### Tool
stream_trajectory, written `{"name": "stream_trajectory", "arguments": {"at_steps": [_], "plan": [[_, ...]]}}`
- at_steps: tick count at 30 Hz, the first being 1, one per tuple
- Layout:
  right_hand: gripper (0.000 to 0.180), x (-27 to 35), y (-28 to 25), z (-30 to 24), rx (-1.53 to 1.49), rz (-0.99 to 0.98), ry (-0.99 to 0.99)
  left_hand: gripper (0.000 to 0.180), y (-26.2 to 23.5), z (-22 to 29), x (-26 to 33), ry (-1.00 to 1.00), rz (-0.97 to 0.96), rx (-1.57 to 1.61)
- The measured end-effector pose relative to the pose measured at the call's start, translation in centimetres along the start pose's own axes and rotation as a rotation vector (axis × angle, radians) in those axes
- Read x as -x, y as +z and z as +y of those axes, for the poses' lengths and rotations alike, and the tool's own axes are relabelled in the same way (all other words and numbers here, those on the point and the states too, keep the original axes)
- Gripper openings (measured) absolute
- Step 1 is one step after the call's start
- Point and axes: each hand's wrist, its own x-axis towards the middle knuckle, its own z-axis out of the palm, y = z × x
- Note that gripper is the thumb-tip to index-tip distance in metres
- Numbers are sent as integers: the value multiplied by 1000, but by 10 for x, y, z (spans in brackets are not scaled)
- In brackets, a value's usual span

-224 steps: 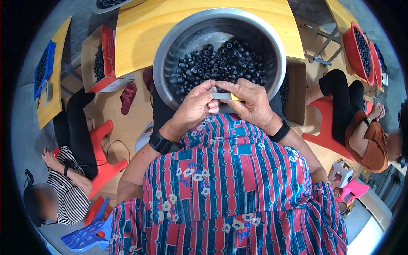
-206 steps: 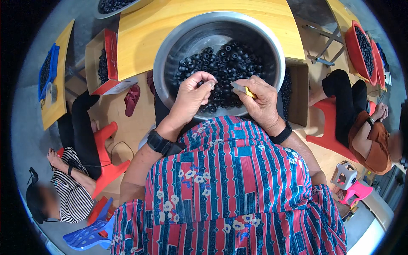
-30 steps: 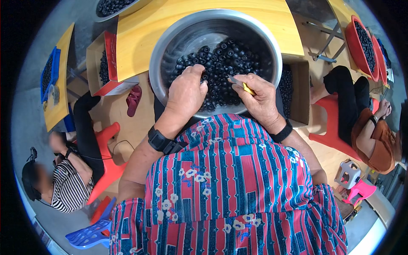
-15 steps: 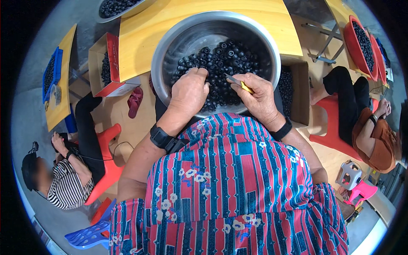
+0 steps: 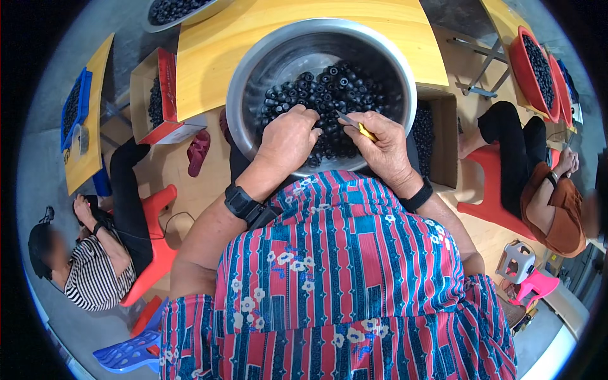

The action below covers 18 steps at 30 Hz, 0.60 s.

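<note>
A wide metal basin (image 5: 235, 82) rests against my front, holding a heap of small black ring-shaped parts (image 5: 342, 82). Over the left of the heap, my left hand (image 5: 286, 140) is closed with its fingers curled down. Whatever its fingertips pinch is hidden behind the knuckles. My right hand (image 5: 386, 151) grips a small knife (image 5: 366, 132) by its yellow handle. The short grey blade points up and left, a small gap from my left fingers.
Behind the basin is a yellow table (image 5: 209, 60). Cartons of black parts stand left (image 5: 144, 104) and right (image 5: 446, 139). Co-workers sit on red stools (image 5: 155, 240) at both sides. A red basin (image 5: 531, 69) and blue tray (image 5: 76, 104) hold more parts.
My left hand has shifted slightly right and toward me, closer to the blade. My right hand keeps its grip on the knife, almost still.
</note>
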Motion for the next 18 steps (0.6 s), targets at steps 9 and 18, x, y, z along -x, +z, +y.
{"name": "stream_trajectory", "arguments": {"at_steps": [9, 18], "plan": [[24, 0, -3, -4, -65, -15, 67, 18, -6, -1, 2, 87, 96, 435], [31, 1, 2, -1, -280, -181, 115, 18, -12, 4, 13, -119, -184, 1049]]}}
